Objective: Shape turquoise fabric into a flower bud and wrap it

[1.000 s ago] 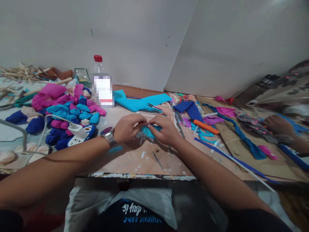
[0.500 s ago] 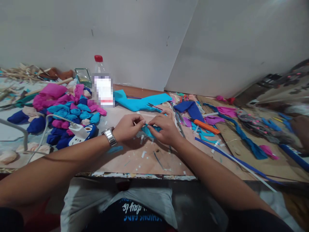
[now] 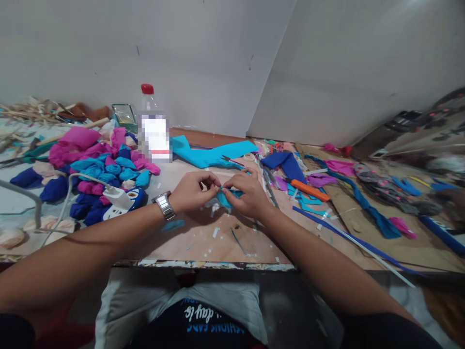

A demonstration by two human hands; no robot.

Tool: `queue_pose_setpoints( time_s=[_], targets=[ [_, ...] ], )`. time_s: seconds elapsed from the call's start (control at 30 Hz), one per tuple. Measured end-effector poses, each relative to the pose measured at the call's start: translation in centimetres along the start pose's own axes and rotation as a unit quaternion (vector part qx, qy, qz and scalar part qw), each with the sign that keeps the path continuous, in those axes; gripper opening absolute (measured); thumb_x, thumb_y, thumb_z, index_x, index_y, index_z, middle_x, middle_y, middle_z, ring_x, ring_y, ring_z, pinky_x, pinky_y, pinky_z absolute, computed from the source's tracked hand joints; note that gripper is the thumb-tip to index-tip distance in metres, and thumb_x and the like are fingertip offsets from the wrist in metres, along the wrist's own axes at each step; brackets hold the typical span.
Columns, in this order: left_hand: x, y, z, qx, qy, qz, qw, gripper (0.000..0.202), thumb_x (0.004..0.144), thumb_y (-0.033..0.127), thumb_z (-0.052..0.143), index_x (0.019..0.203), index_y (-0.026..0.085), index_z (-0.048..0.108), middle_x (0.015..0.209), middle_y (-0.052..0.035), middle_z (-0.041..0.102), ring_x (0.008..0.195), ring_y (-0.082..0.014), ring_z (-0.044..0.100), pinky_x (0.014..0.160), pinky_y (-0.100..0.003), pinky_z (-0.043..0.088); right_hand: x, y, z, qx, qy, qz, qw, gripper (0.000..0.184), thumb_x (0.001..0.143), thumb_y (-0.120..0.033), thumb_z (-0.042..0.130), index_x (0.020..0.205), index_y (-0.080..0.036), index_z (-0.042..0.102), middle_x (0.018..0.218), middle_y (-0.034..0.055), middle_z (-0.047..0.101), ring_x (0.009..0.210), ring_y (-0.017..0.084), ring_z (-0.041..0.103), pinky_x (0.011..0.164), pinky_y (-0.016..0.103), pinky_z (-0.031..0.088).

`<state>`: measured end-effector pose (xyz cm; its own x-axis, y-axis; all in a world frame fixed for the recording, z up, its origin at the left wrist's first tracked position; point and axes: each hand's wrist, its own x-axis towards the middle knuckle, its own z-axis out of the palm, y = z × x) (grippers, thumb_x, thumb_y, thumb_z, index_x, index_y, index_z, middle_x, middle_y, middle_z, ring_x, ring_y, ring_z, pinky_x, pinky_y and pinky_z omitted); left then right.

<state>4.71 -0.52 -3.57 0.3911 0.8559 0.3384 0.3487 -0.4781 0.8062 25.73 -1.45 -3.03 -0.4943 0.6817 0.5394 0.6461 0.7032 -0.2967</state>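
A small piece of turquoise crepe paper (image 3: pixel 225 198) is pinched between my hands above the table. My left hand (image 3: pixel 194 192), with a metal watch (image 3: pixel 165 205) on its wrist, is closed at the fingertips on the paper's left end. My right hand (image 3: pixel 246 191) is closed around the rest of it, and the fingers cover part. Just beyond my hands lies a long turquoise crepe paper strip (image 3: pixel 214 154), with small dark-tipped scissors (image 3: pixel 232 161) on it.
At left are a pile of rolled paper flowers (image 3: pixel 105 167) and a white-blue power strip (image 3: pixel 123 203) with a cable. A red-capped bottle (image 3: pixel 148 104) stands behind. An orange cutter (image 3: pixel 310 190) and paper strips lie right. Another person's hand (image 3: pixel 448 201) shows at far right.
My left fingertips have shifted slightly on the turquoise paper, close to my right fingers. Both hands stay in nearly the same place.
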Motion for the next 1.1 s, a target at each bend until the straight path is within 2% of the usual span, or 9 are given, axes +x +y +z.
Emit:
queue_pose_setpoints(
  time_s=[0.2, 0.47, 0.67, 0.83, 1.1],
  targets=[
    [0.01, -0.07, -0.09, 0.004, 0.001, 0.056, 0.998, 0.013, 0.091, 0.028, 0.063, 0.092, 0.018, 0.072, 0.085, -0.0029, 0.073, 0.075, -0.0140, 0.063, 0.069, -0.026, 0.048, 0.01, -0.10, -0.12, 0.009, -0.001, -0.008, 1.000, 0.014, 0.094, -0.029, 0.059, 0.086, -0.022, 0.068, 0.086, 0.0021, 0.077, 0.085, 0.020, 0.066, 0.102, 0.044, 0.029],
    [0.07, -0.40, -0.06, 0.026, 0.032, 0.047, 0.998, 0.018, 0.091, 0.035, 0.067, 0.090, 0.018, 0.074, 0.086, -0.0039, 0.075, 0.074, -0.0146, 0.063, 0.070, -0.027, 0.049, 0.04, -0.16, -0.15, 0.002, 0.004, -0.009, 1.000, 0.015, 0.095, -0.029, 0.059, 0.086, -0.022, 0.068, 0.086, 0.0018, 0.077, 0.084, 0.020, 0.067, 0.102, 0.045, 0.029],
    [-0.13, -0.34, -0.18, 0.071, 0.038, 0.110, 0.991, 0.019, 0.095, 0.035, 0.064, 0.097, 0.021, 0.077, 0.090, -0.0047, 0.077, 0.078, -0.0154, 0.065, 0.074, -0.029, 0.049, 0.03, -0.01, -0.01, 0.001, 0.016, -0.004, 1.000, 0.014, 0.094, -0.030, 0.061, 0.087, -0.022, 0.069, 0.086, 0.0022, 0.077, 0.086, 0.020, 0.067, 0.102, 0.045, 0.029],
    [-0.26, -0.16, -0.24, 0.082, 0.066, 0.106, 0.989, 0.021, 0.093, 0.038, 0.066, 0.091, 0.020, 0.076, 0.090, -0.0054, 0.077, 0.077, -0.0162, 0.065, 0.073, -0.029, 0.050, 0.09, -0.08, -0.07, -0.005, 0.014, 0.001, 1.000, 0.016, 0.095, -0.032, 0.059, 0.085, -0.022, 0.068, 0.085, 0.0018, 0.077, 0.084, 0.020, 0.066, 0.103, 0.045, 0.028],
    [-0.18, -0.43, -0.16, 0.060, 0.054, 0.121, 0.989, 0.017, 0.093, 0.032, 0.068, 0.096, 0.020, 0.080, 0.088, -0.0053, 0.078, 0.076, -0.0152, 0.067, 0.071, -0.028, 0.049, -0.02, -0.10, -0.02, -0.007, 0.012, -0.007, 1.000, 0.015, 0.096, -0.030, 0.060, 0.088, -0.022, 0.069, 0.088, 0.0035, 0.078, 0.088, 0.021, 0.067, 0.103, 0.045, 0.029]
  ],
)
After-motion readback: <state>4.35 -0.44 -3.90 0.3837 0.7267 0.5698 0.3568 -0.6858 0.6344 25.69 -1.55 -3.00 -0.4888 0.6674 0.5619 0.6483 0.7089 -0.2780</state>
